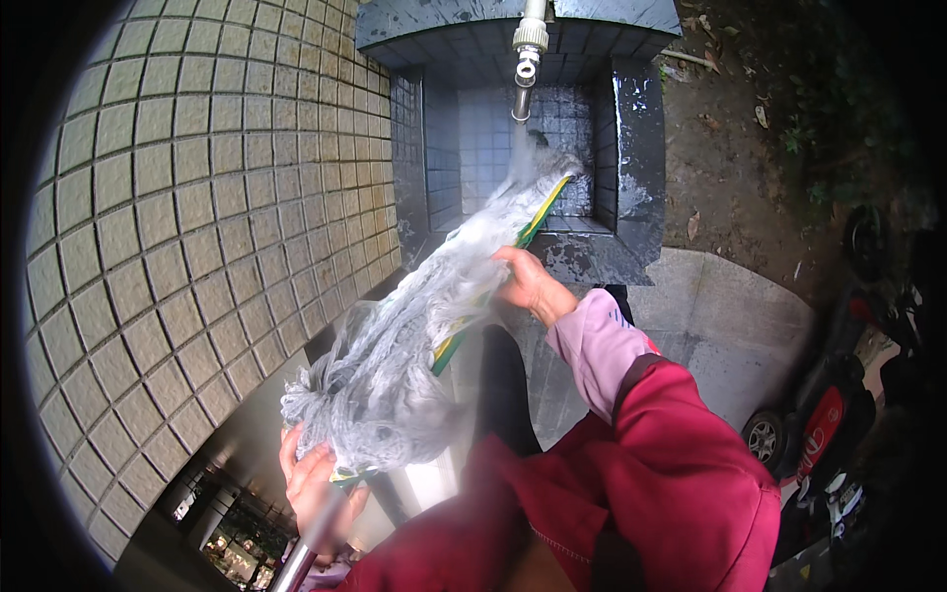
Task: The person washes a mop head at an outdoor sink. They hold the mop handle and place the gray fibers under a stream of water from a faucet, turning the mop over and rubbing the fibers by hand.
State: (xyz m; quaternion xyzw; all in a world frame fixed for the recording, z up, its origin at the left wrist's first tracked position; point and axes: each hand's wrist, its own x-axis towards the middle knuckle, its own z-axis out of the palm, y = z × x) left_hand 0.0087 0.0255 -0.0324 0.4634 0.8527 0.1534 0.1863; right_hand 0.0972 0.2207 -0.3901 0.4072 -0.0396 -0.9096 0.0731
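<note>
A wide flat mop [395, 326] with long wet grey-white strands slants from my lower left up into the tiled basin. A green and yellow band [449, 350] runs along its right edge. My right hand [533, 284] is closed on that edge, midway along the mop head. At the near end, my left hand [308, 479] grips the mop's strands and edge, its fingers partly hidden. A shiny metal pole [311, 548] passes across the left hand at the lower edge. The far end of the mop lies below the tap [523, 84], where a pale blur looks like running water.
The dark basin [631, 187] has a raised, worn rim. A beige tiled wall [197, 197] stands close on the left. Bare soil with leaves [730, 148] lies to the right, above a concrete slab [730, 306]. A red and black vehicle [819, 424] is parked at far right.
</note>
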